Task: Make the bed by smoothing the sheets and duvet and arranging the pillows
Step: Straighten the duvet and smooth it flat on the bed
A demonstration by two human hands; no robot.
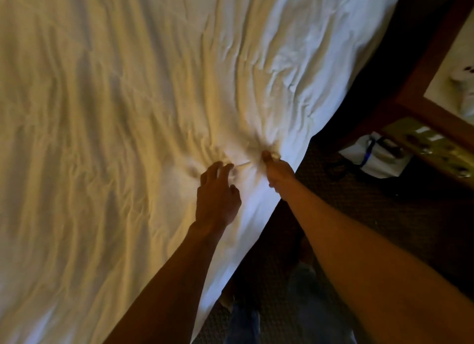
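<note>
Near the right-hand edge of the bed, the wrinkled white cotton duvet (128,112) covers the mattress and fills most of the view, its edge hanging toward the dark patterned carpet (346,202). The step in hand appears to be smoothing: creases radiate from a bunched point close to the edge. The right hand (278,170) is closed around that bunch of fabric, gripping it firmly. The left hand (218,192) lies just beside it, fingers (223,168) spread and loosely bent, tips touching the cloth without clasping it. The next move likely calls for a steady outward pull, keeping tension even. No pillows are in view.
</note>
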